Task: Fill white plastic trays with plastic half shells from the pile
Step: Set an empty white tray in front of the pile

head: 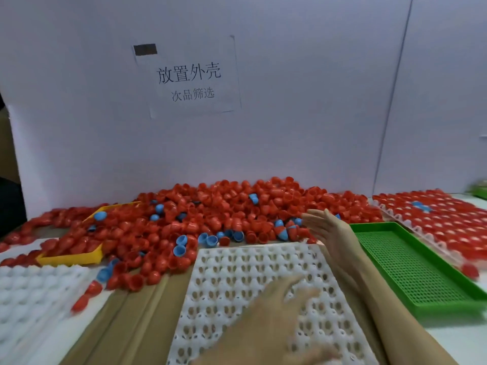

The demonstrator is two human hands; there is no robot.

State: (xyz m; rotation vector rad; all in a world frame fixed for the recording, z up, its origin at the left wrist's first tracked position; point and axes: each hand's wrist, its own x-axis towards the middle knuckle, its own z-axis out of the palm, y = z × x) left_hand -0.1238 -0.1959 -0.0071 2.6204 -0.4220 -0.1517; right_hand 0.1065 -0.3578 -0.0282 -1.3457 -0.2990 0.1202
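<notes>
A big pile of red half shells, with some blue ones mixed in, lies along the white back wall. In front of it a white plastic tray with empty holes lies on the table. My left hand rests flat on this tray, fingers spread and blurred. My right hand hovers at the tray's far right corner, at the edge of the pile, with fingers straight and holding nothing.
A second white tray lies at the left. A yellow tray sits half buried in shells. An empty green mesh tray lies at the right, and beyond it a tray filled with red shells. Brown cardboard covers the table.
</notes>
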